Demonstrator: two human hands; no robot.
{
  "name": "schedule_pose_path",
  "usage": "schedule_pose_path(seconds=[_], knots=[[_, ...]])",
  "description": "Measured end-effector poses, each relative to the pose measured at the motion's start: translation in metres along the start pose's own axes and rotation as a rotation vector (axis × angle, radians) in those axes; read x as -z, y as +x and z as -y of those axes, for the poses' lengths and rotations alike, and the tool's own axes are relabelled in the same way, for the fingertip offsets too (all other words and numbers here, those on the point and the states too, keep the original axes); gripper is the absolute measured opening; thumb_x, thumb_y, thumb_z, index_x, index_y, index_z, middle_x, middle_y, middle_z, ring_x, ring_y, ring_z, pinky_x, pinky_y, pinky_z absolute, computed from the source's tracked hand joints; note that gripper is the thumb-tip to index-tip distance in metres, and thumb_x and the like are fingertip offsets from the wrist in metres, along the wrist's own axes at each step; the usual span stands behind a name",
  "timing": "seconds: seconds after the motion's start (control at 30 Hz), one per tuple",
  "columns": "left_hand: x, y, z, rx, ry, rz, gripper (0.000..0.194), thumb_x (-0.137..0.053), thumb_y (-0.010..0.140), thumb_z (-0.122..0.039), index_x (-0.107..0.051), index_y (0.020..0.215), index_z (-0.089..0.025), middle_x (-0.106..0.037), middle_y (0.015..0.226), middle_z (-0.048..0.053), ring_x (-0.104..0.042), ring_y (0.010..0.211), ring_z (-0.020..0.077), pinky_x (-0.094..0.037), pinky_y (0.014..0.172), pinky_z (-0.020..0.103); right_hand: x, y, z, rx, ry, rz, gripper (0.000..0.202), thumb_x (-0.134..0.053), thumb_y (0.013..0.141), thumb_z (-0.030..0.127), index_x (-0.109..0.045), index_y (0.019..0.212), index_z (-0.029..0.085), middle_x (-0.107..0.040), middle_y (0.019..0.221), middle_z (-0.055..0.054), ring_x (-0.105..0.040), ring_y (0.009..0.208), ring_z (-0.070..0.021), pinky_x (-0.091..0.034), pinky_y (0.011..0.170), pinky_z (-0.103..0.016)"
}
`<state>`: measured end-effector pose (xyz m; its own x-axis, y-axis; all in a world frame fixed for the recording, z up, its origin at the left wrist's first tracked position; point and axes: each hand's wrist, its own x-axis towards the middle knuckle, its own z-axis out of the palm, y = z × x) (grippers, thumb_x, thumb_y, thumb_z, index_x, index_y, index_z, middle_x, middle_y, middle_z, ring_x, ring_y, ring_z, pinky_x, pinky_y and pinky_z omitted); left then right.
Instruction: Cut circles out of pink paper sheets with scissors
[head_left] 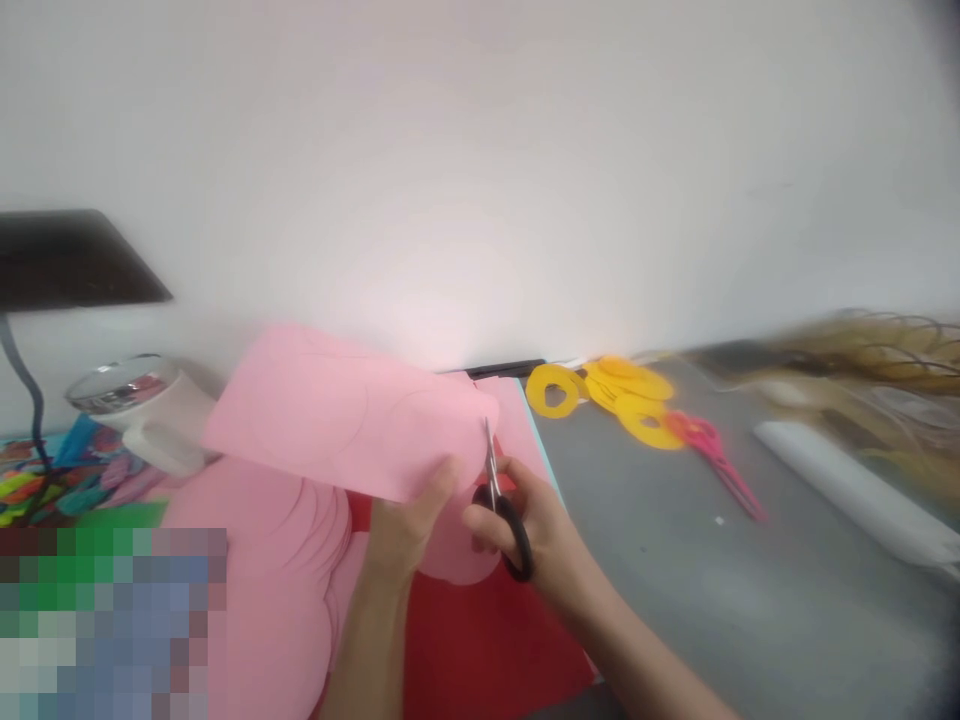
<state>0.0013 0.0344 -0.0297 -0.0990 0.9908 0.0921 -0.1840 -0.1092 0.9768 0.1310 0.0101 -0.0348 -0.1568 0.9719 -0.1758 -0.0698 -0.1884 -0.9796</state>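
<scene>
A pink paper sheet (330,410) with faint circle outlines is held up by my left hand (420,510), its thumb pressed on the lower edge. My right hand (529,520) grips black-handled scissors (492,465), the blades pointing up at the sheet's right end, where the edge is rounded. A round pink piece (461,560) hangs or lies just below the hands, above red paper (480,640). To the left lies an overlapping stack of pink circles (262,520).
Yellow rings (555,390) and pink scissors (720,465) lie on the grey table (660,560) at right, near a white roll (855,490). A white mug-like item (161,420), colourful bits and a dark screen-like panel (75,260) are at left. The wall stands behind.
</scene>
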Motion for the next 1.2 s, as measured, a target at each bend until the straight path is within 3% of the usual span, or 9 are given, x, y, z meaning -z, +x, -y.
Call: schedule_pose_path(seconds=[0.2, 0.5, 0.67, 0.87, 1.2], knots=[[0.006, -0.002, 0.004, 0.075, 0.041, -0.077, 0.035, -0.076, 0.067, -0.039, -0.073, 0.096, -0.019, -0.074, 0.104, 0.008, -0.066, 0.103, 0.0300, -0.052, 0.092, 0.042, 0.001, 0.001, 0.001, 0.054, 0.066, 0.068, 0.043, -0.080, 0.069, 0.043, -0.050, 0.090, 0.021, -0.050, 0.064, 0.006, -0.044, 0.057, -0.0104, -0.033, 0.051, -0.021], [0.007, -0.002, -0.003, 0.067, 0.050, 0.027, 0.032, -0.072, 0.071, -0.037, -0.074, 0.098, -0.022, -0.075, 0.101, 0.006, -0.068, 0.100, 0.0300, -0.055, 0.089, 0.042, 0.002, 0.001, 0.003, 0.044, 0.100, 0.086, 0.045, -0.081, 0.068, 0.042, -0.050, 0.094, 0.021, -0.049, 0.064, 0.007, -0.039, 0.055, -0.0095, -0.030, 0.051, -0.021], [0.004, -0.004, -0.003, 0.041, 0.022, -0.029, 0.033, -0.075, 0.069, -0.037, -0.073, 0.098, -0.023, -0.074, 0.106, 0.006, -0.066, 0.107, 0.0315, -0.050, 0.097, 0.045, 0.001, -0.001, 0.006, 0.005, 0.070, 0.085, 0.046, -0.080, 0.069, 0.046, -0.049, 0.092, 0.022, -0.046, 0.063, 0.008, -0.036, 0.053, -0.0093, -0.029, 0.051, -0.022], [0.011, 0.000, -0.001, 0.022, 0.035, 0.050, 0.032, -0.075, 0.070, -0.035, -0.072, 0.099, -0.020, -0.073, 0.105, 0.008, -0.065, 0.107, 0.0312, -0.050, 0.097, 0.045, 0.002, 0.001, 0.004, 0.020, 0.088, 0.109, 0.050, -0.082, 0.066, 0.048, -0.048, 0.093, 0.022, -0.046, 0.063, 0.007, -0.036, 0.054, -0.0097, -0.029, 0.052, -0.022], [0.017, 0.003, 0.001, 0.005, 0.009, 0.134, 0.033, -0.073, 0.075, -0.035, -0.071, 0.104, -0.020, -0.073, 0.103, 0.009, -0.067, 0.097, 0.0281, -0.056, 0.085, 0.041, 0.000, 0.000, 0.003, 0.007, 0.042, 0.043, 0.043, -0.081, 0.067, 0.043, -0.050, 0.089, 0.021, -0.050, 0.065, 0.005, -0.047, 0.059, -0.0127, -0.038, 0.056, -0.024]])
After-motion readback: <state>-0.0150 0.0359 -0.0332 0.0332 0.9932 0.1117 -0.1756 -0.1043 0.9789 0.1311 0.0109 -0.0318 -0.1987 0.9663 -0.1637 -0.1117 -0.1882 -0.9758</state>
